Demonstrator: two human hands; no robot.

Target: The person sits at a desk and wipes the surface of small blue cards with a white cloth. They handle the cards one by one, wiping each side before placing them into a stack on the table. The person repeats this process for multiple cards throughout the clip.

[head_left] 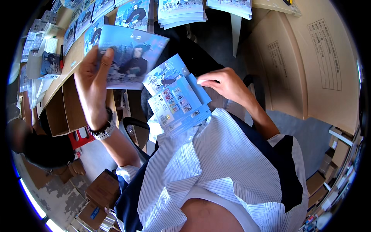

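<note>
My left hand [94, 87] grips a square blue illustrated booklet [131, 58] by its left edge, thumb on the front, raised on the left side. A dark-haired figure is printed on its face. On my lap lies a loose, fanned stack of similar blue booklets [176, 102]; some show the back with small pictures, and one shows a front cover [166, 73]. My right hand [228, 85] is beside the stack's upper right edge, its fingers closed in a pinch. Whether a booklet's edge lies between those fingertips cannot be told.
Piles of matching booklets [181, 11] stand along the table [71, 58] ahead and left, near a red marker [61, 56]. Large cardboard boxes [324, 58] rise at the right. Another person [42, 150] is at the far left. A chair armrest [133, 123] flanks me.
</note>
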